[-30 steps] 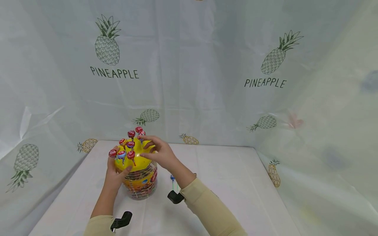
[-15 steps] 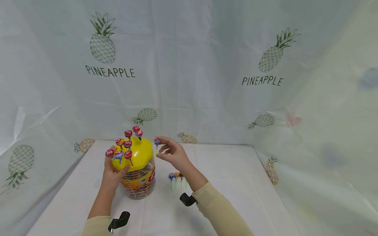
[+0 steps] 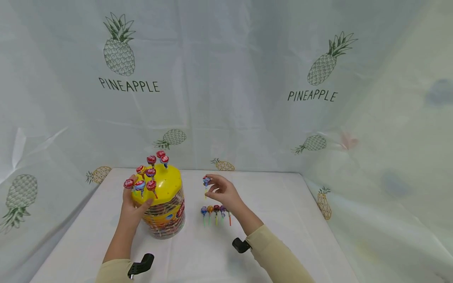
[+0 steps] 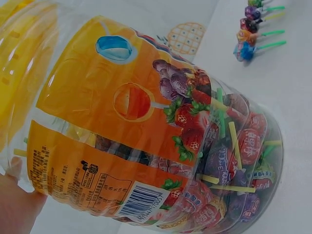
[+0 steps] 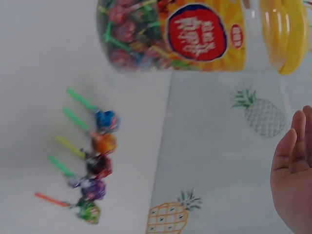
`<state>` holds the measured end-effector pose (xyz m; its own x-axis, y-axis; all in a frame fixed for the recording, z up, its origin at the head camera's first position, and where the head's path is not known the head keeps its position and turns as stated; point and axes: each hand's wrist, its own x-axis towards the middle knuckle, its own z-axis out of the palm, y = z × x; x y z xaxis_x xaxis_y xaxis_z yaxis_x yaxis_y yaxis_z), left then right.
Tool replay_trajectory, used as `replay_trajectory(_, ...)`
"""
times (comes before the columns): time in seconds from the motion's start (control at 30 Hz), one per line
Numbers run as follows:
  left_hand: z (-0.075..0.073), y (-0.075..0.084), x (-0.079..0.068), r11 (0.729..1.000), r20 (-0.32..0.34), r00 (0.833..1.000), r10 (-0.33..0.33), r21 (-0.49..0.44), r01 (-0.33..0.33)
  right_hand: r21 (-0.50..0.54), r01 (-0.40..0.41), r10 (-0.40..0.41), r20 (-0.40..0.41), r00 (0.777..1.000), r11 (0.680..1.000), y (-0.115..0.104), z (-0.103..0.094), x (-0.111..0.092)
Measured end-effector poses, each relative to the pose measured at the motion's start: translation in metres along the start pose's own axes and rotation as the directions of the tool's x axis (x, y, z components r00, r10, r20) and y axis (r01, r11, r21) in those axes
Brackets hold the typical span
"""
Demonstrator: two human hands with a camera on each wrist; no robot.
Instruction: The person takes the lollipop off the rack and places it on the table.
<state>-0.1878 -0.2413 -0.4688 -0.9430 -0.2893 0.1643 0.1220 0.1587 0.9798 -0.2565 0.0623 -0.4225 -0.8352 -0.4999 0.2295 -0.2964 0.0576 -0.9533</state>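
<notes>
A clear plastic candy jar (image 3: pixel 164 222) with a yellow lid (image 3: pixel 170 182) stands upright on the table. Several wrapped lollipops (image 3: pixel 151 160) stick up from the lid, mostly on its left and back. My left hand (image 3: pixel 131 212) grips the jar at its left side, thumb near the lid's front edge. To the right of the jar, my right hand (image 3: pixel 226 194) pinches a blue-wrapped lollipop (image 3: pixel 206 180) upright above the table. That lollipop is outside the right wrist view, where the hand (image 5: pixel 292 175) shows at the right edge.
Several lollipops lie in a row right of the jar, among them an orange one (image 5: pixel 105 143) and a green one (image 5: pixel 88 211), sticks toward me. More candies (image 4: pixel 231 165) fill the jar. A pineapple-print sheet (image 3: pixel 226 78) hangs behind the white table (image 3: pixel 276 220).
My right hand has pulled away from the lid to the right, carrying the blue-wrapped lollipop, and has dropped slightly lower. The left hand stays on the jar.
</notes>
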Motion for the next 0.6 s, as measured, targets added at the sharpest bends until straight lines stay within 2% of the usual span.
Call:
replay_trajectory(0.1, 0.001, 0.000, 0.000, 1.000, -0.001, 1.000, 0.002, 0.006, -0.002, -0.009, -0.027, 0.027, -0.008, 1.000, 1.000, 0.012, -0.007, -0.006)
replay_trajectory(0.33, 0.002, 0.001, -0.001, 1.000, -0.006, 1.000, 0.011, -0.008, -0.011, -0.046, -0.105, 0.103, -0.047, 0.994, 0.993, 0.065, -0.024, -0.013)
replay_trajectory(0.6, 0.000, 0.001, 0.000, 1.000, -0.008, 1.000, -0.009, -0.001, 0.009, -0.103, -0.143, 0.136, -0.075, 0.988, 0.984, 0.095, -0.042, -0.032)
